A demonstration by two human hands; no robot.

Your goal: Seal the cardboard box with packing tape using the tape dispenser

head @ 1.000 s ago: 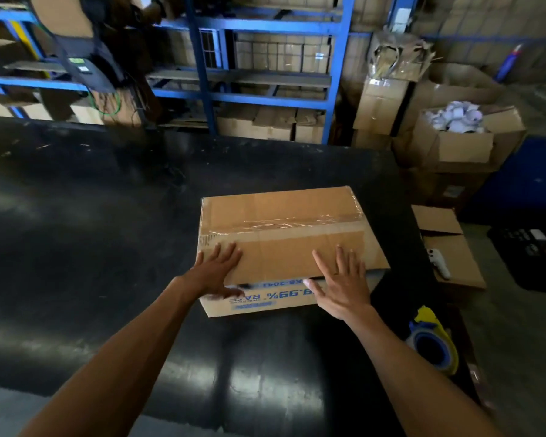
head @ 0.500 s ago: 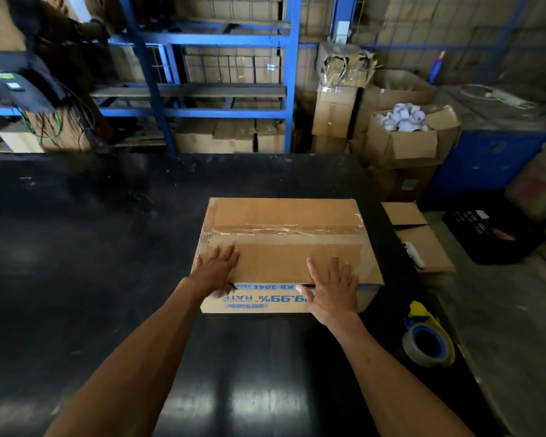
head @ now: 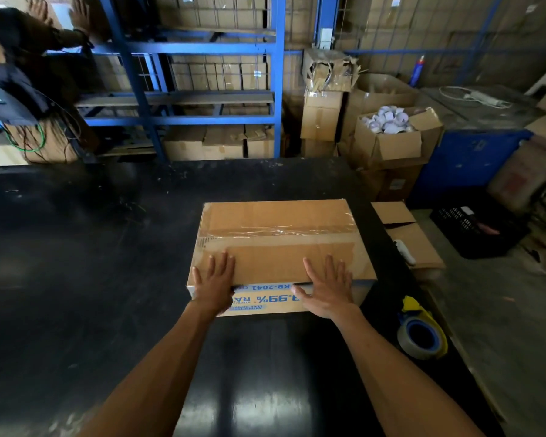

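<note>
A brown cardboard box (head: 278, 228) with blue print on its near side lies on the black table (head: 76, 279). Clear tape runs across its top along the flap seam. My left hand (head: 213, 283) rests flat on the near left part of the top, thumb down over the front edge. My right hand (head: 327, 287) lies flat on the near right part, fingers spread, thumb on the front side. The near flap stands slightly up from the box side. A yellow and blue tape dispenser (head: 421, 331) with a clear roll lies at the table's right edge, apart from both hands.
A flat cardboard piece (head: 413, 244) with a small white object lies right of the box. Open boxes (head: 388, 143) and a black crate (head: 473, 228) stand on the floor at right. Blue shelving (head: 202, 96) with cartons stands behind the table. Another person (head: 22, 58) reaches up at far left.
The view has shifted, so the box sits more squarely before me. Both hands slid slightly toward the near edge of the box top and stay flat on it.
</note>
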